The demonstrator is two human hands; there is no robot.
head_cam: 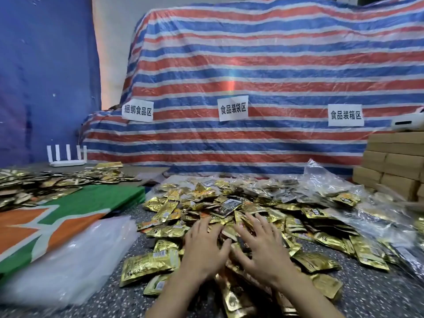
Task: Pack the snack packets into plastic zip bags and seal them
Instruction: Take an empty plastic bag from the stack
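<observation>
A big heap of gold snack packets [229, 210] covers the speckled table in front of me. My left hand [204, 246] and my right hand [261, 246] lie side by side on the near part of the heap, palms down, fingers spread and fairly straight, touching packets without gripping any. A stack of clear plastic zip bags [68, 260] lies flat on the table to the left of my hands. Filled clear bags of packets [332, 193] are piled at the right of the heap.
An orange, green and white board [57, 216] lies at the left, with more gold packets [46, 182] spread behind it. A white router [67, 157] stands at the back left. Cardboard boxes [394, 166] are stacked at the right. A striped tarp [252, 88] with three paper signs closes the back.
</observation>
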